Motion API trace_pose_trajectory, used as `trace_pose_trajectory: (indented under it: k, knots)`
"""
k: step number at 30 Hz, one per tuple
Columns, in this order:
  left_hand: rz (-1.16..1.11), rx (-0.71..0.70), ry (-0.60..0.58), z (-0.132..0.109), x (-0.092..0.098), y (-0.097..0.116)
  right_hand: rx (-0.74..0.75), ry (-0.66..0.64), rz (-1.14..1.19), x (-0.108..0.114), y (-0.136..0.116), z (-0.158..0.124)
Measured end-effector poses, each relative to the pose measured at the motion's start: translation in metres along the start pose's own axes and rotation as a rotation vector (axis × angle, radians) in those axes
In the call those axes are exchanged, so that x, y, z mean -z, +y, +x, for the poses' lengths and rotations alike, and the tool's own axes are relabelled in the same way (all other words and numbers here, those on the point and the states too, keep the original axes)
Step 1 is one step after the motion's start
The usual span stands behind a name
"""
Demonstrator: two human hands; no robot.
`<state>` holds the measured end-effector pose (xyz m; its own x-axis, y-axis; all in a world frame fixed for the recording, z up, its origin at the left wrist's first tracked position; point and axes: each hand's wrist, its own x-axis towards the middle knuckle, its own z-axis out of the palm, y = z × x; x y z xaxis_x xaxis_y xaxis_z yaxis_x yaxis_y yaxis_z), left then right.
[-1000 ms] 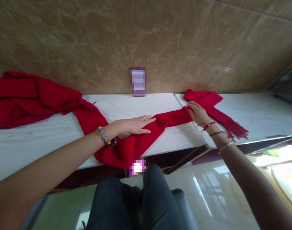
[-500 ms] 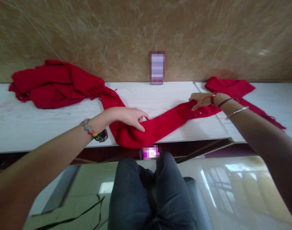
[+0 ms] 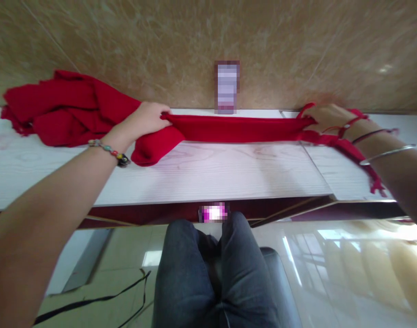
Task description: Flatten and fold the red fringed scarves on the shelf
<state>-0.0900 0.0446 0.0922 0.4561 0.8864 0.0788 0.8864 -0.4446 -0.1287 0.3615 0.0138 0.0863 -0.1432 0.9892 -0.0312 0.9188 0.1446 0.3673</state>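
Note:
A long red scarf [image 3: 239, 129] is stretched in a flat band across the pale wood-grain tabletop. My left hand [image 3: 148, 119] pinches its upper edge at the left, where a folded part of the scarf hangs below the fingers. At the right my right hand [image 3: 322, 119] is closed on the band, and the fringed end trails down under that wrist. Left of my left hand lies a crumpled heap of red cloth [image 3: 71, 107] with fringes. Whether the heap and the band are one piece is hidden by my left hand.
A blurred-out phone [image 3: 226, 87] leans on the brown marbled wall behind the table [image 3: 229, 173]. Another blurred, lit screen [image 3: 213, 212] sits just under the table's front edge, above my knees. A dark strap [image 3: 102, 299] lies on the tiled floor at the left.
My left hand has moved up and left and gripped the scarf's edge. My right hand has shifted right and back. The sagging scarf is now pulled straight between them.

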Motion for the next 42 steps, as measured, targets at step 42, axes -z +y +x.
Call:
trace_pose_trajectory:
  k: [42]
  knots:
    - [-0.135, -0.453, -0.003, 0.015, -0.043, 0.148, 0.168, 0.045, 0.201, -0.055, -0.021, -0.024]
